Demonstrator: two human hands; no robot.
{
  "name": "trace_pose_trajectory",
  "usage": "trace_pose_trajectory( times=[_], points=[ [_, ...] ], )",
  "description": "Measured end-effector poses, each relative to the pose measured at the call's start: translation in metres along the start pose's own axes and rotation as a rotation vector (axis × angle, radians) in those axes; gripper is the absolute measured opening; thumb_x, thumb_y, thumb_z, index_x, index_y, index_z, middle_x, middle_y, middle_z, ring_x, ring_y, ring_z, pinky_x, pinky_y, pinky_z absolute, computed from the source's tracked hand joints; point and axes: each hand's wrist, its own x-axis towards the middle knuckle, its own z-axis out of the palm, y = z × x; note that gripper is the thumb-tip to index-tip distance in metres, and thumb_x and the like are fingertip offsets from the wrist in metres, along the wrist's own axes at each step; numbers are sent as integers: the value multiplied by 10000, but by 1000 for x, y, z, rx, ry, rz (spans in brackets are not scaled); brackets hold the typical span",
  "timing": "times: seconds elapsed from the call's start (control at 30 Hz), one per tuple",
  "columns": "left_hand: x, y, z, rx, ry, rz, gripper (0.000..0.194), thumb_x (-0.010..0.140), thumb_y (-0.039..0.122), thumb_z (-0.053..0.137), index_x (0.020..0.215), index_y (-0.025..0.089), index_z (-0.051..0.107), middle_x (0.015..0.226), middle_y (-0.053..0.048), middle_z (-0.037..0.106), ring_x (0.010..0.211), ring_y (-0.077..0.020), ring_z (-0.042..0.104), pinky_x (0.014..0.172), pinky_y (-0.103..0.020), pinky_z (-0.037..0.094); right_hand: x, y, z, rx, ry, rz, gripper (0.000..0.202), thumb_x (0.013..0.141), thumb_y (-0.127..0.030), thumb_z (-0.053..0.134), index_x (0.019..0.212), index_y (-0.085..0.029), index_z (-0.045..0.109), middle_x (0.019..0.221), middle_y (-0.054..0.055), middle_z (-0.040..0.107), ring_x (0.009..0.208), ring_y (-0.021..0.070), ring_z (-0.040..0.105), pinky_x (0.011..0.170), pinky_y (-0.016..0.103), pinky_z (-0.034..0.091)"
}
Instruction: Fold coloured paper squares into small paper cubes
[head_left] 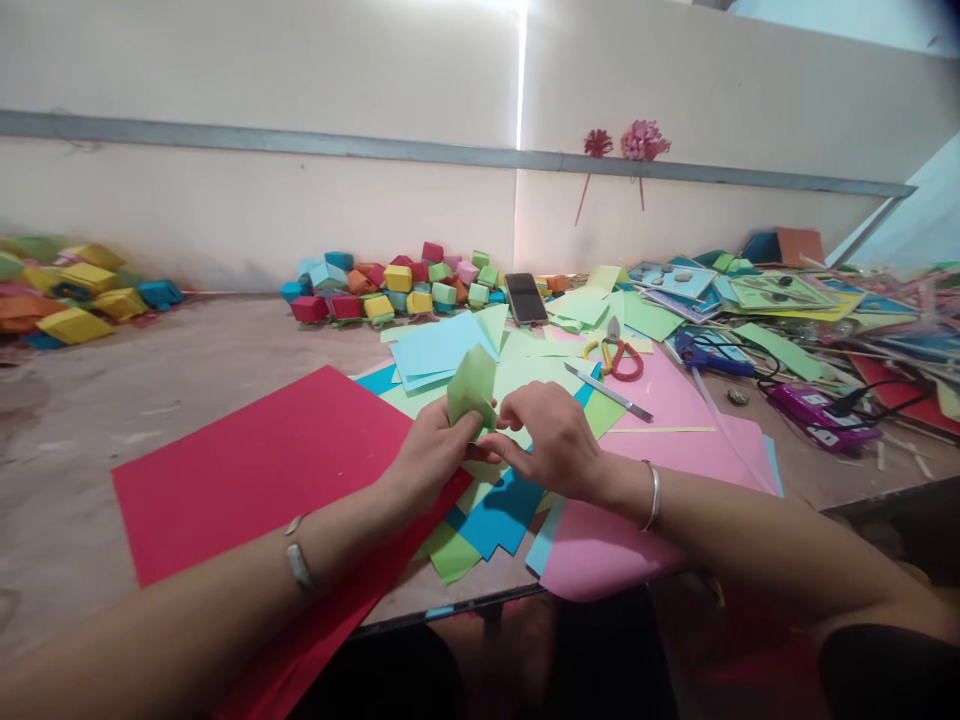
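Observation:
A folded piece of light green paper [474, 385] stands up between the thumb and fingers of my left hand [435, 450], which is closed on it. Close by on the right is my right hand [551, 440]. Its fingers are bent, with a gap between thumb and forefinger, and nothing shows in its grasp. The thumb tip reaches the lower edge of the green paper; whether it touches is hard to tell. Beneath both hands lie blue strips [501, 510] and pale green sheets [525, 355]. A large red sheet [262, 470] extends under my left forearm.
Pink sheets [667, 480], a craft knife [607, 390] and scissors [622, 360] lie on the right. Farther right are a blue glue gun [712, 357] and a purple box with cables [821, 415]. Small paper boxes [397, 280] and a phone [526, 298] line the back.

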Motion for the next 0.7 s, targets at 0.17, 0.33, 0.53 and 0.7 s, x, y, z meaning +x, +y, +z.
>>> trace_pose_trajectory(
  times=[0.17, 0.33, 0.53, 0.7],
  points=[
    [1, -1, -2, 191, -4, 120, 170, 714, 312, 718, 796, 181, 647, 730, -16, 663, 583, -168, 653, 511, -278, 555, 0, -4, -1, 160, 12, 270, 136, 834, -270, 598, 842, -216, 473, 659, -24, 561, 587, 134, 477, 585, 261, 325],
    [3, -3, -3, 250, 18, 144, 145, 739, 300, 675, 801, 182, 617, 737, -9, 653, 561, -163, 656, 492, -279, 554, -1, -2, 4, 152, -5, 195, 119, 807, -178, 542, 724, -213, 464, 648, -10, 550, 586, 127, 448, 594, 261, 325],
    [0, -1, -2, 219, 53, 194, 247, 743, 306, 687, 936, 203, 572, 738, -3, 649, 600, -181, 673, 455, -263, 547, -1, 0, 3, 198, 39, 137, 144, 874, -170, 557, 733, -186, 580, 655, 2, 573, 622, 128, 492, 625, 253, 366],
    [-3, -1, -1, 181, 69, 214, 280, 793, 412, 672, 935, 203, 551, 756, 13, 644, 621, -159, 687, 472, -232, 553, 0, 1, 2, 176, 64, 134, 178, 867, -158, 610, 691, -182, 612, 644, 0, 592, 611, 118, 506, 607, 244, 369]
  ],
)
